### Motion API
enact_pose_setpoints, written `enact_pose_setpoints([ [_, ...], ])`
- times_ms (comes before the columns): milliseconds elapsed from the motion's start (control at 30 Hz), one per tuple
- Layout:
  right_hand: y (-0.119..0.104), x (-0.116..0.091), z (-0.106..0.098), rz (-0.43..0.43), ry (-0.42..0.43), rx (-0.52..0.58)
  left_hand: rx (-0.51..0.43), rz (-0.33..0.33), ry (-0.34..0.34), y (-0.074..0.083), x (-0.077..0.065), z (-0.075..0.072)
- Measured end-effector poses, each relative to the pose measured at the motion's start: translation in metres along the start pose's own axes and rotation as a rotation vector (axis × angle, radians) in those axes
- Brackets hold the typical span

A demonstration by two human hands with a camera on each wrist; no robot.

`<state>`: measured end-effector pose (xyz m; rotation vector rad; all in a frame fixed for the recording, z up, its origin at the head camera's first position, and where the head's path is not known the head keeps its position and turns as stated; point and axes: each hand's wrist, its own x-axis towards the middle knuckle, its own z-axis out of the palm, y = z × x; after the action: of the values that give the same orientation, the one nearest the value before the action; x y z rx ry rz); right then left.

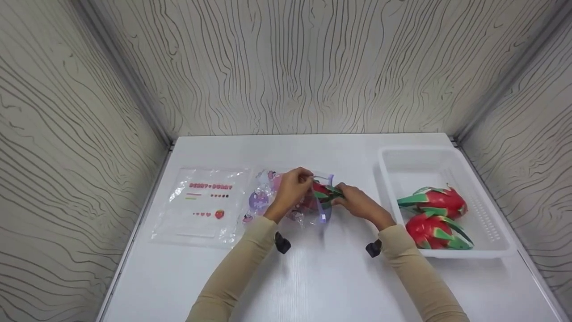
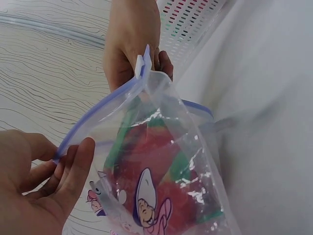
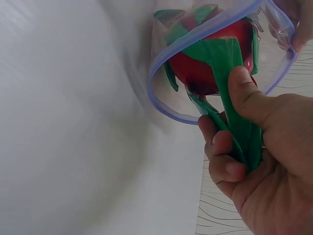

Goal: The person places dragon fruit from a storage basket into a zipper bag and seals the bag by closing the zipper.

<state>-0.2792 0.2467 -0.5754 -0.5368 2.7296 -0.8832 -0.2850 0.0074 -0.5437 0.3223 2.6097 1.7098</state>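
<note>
A clear zip bag (image 2: pixel 161 112) with a purple zip edge and cartoon prints has its mouth spread wide. My left hand (image 1: pixel 292 190) pinches the bag's rim between thumb and fingers, as the left wrist view shows. A red dragon fruit (image 3: pixel 200 73) with green leaves lies mostly inside the bag, its body past the purple edge. At the bag's mouth, my right hand (image 3: pixel 264 132) grips the fruit by its long green leaves, which stick out of the opening.
Right of the hands stands a white basket (image 1: pixel 485 214) holding two more dragon fruits (image 1: pixel 440 203). Flat on the white table (image 1: pixel 290 277) at the left lies another clear bag (image 1: pixel 201 208) with red lettering. Wood-patterned panels (image 1: pixel 290 67) rise behind and on both sides.
</note>
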Motion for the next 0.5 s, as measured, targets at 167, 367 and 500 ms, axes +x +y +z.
enact_pose_setpoints([
  [167, 0.0009, -0.0008, 0.0026, -0.011, 0.032, -0.005, 0.008, 0.042, 0.003, -0.0003, -0.0002, -0.0001],
  [367, -0.0023, 0.0006, 0.0029, -0.030, 0.049, 0.010, 0.003, 0.059, -0.006, -0.0003, 0.0001, 0.0004],
  [500, -0.0062, 0.0015, 0.0024, -0.032, 0.049, 0.019, 0.002, 0.049, -0.026, 0.0006, 0.0005, 0.0005],
])
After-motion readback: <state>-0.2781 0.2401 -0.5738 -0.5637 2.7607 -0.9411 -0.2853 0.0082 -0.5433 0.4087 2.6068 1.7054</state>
